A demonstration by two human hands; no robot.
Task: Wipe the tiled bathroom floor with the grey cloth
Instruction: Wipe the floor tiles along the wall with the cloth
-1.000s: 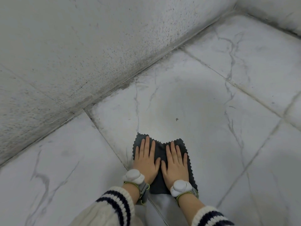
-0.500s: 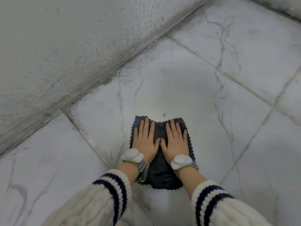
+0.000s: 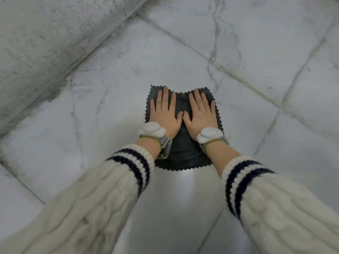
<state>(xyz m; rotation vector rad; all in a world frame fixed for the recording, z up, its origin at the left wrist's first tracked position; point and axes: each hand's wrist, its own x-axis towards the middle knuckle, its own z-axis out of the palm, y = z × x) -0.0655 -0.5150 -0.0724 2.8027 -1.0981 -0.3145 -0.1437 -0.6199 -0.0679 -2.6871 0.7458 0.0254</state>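
A dark grey cloth with zigzag edges lies flat on a white marbled floor tile. My left hand presses its left half with straight fingers pointing forward. My right hand presses the right half the same way, thumbs almost touching in the middle. Both wrists carry white sensor bands, and cream knitted sleeves with dark stripes cover my forearms. The cloth's near part shows between my wrists.
A speckled, grimy wall runs diagonally along the upper left, meeting the floor at a dirty joint. Grout lines cross the floor to the right and at the lower left.
Both hands have pushed the cloth forward across the tile, away from my body. My arms are more stretched out and the tile behind the cloth now looks shiny.
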